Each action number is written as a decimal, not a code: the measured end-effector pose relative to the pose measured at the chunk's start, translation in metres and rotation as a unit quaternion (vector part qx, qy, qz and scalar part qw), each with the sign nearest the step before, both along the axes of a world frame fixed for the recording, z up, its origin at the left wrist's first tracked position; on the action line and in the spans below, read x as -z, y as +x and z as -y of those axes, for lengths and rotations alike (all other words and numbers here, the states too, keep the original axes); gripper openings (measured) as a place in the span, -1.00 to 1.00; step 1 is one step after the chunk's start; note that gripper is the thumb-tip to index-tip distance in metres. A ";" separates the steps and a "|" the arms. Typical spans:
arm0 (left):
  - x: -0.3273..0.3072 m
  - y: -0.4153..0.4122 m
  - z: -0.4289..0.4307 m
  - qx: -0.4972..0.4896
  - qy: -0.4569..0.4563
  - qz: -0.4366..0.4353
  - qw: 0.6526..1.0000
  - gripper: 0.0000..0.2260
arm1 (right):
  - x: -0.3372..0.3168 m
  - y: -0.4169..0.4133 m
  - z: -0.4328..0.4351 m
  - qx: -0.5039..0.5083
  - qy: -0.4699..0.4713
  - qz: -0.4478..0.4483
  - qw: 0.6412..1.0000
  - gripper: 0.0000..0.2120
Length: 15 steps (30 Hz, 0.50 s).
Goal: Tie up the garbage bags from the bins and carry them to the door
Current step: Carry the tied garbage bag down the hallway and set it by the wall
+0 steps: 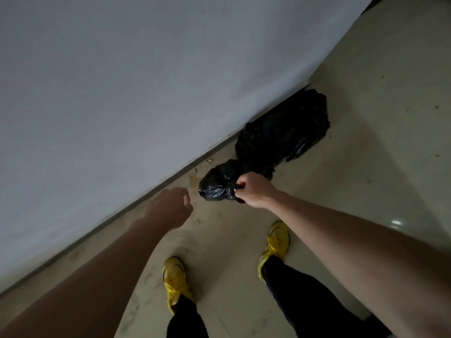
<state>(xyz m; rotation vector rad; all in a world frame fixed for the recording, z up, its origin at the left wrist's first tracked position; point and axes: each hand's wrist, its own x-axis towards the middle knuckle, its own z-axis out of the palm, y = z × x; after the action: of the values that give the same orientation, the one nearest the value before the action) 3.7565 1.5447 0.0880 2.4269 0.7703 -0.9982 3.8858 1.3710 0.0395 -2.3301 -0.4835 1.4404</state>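
Observation:
A small black garbage bag (217, 185) hangs low over the floor near the wall, its gathered top pinched in my right hand (255, 190). A larger black garbage bag (283, 132) lies on the floor just behind it, pressed against the base of the wall. My left hand (170, 207) hovers a short way left of the small bag, fingers loosely curled and holding nothing, not touching the plastic.
A pale grey wall (122, 81) runs diagonally across the left and top, with a dark skirting strip (136, 200) at its foot. The beige tiled floor (378, 106) stretches to the right. My feet in yellow shoes (174, 281) stand just behind the bags.

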 end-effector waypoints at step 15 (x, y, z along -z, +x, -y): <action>-0.029 -0.034 -0.064 0.166 0.024 0.035 0.985 -0.83 | -0.008 -0.071 -0.019 0.136 -0.063 0.081 0.985 -0.58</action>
<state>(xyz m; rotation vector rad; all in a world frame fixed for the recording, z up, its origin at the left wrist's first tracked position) 3.7224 1.6084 0.1166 2.6743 0.3752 -1.0149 3.8151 1.3901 0.0475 -2.5094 -0.1090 1.1908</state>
